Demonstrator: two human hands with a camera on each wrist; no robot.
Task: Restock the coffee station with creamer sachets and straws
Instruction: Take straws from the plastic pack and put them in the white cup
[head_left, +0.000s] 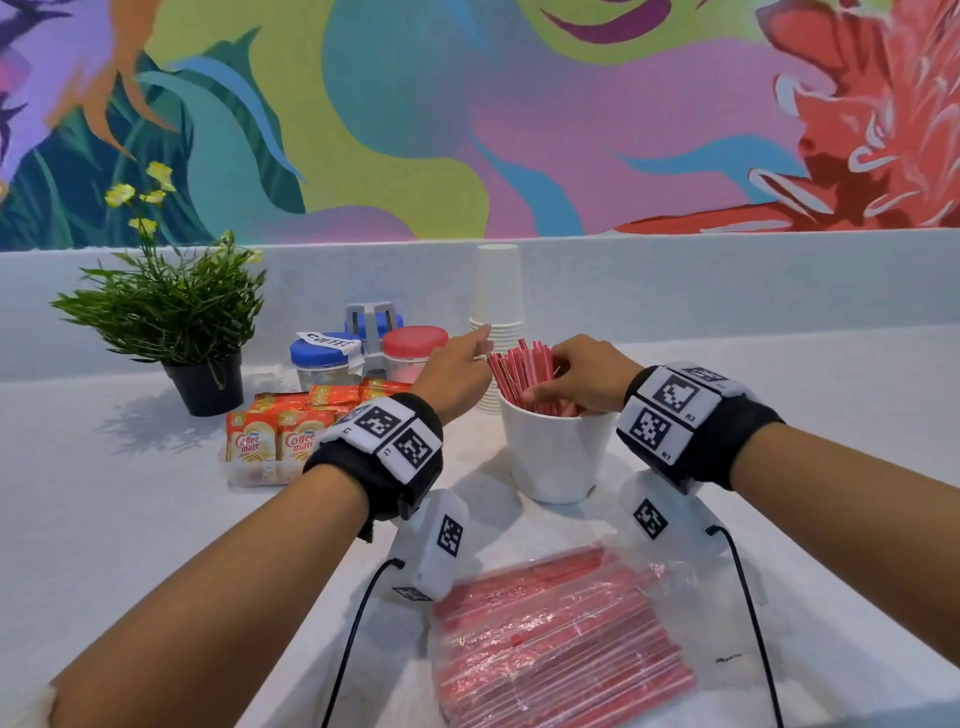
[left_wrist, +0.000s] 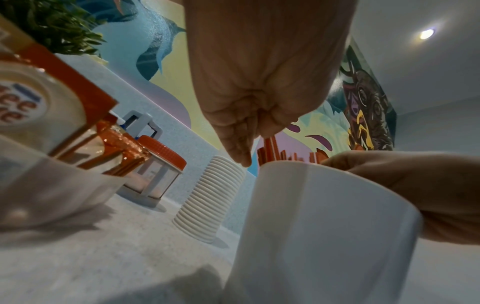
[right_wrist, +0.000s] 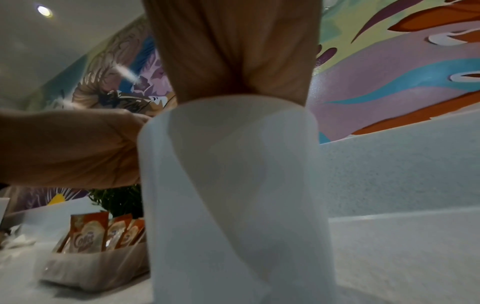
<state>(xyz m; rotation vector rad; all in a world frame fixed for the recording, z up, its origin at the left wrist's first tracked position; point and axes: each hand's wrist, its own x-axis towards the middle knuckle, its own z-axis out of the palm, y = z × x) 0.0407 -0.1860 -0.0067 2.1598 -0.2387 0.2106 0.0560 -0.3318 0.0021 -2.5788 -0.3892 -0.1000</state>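
Note:
A white cup (head_left: 556, 457) stands mid-counter and holds a bundle of red straws (head_left: 519, 371). My right hand (head_left: 563, 384) reaches into the cup from the right, fingers curled round the straws. My left hand (head_left: 478, 351) lies against the bundle's left side with straight fingers. In the left wrist view those fingers (left_wrist: 242, 152) point down at the rim beside the straw tips (left_wrist: 270, 147). The cup (right_wrist: 233, 185) hides my right fingers in the right wrist view. Orange creamer sachets (head_left: 275, 439) stand in a clear tray (head_left: 249, 475) to the left.
An opened plastic bag of red straws (head_left: 556, 639) lies near the counter's front edge. Behind the cup are a stack of paper cups (head_left: 496, 306) and lidded jars (head_left: 324, 358) in a caddy. A potted plant (head_left: 176, 322) stands far left.

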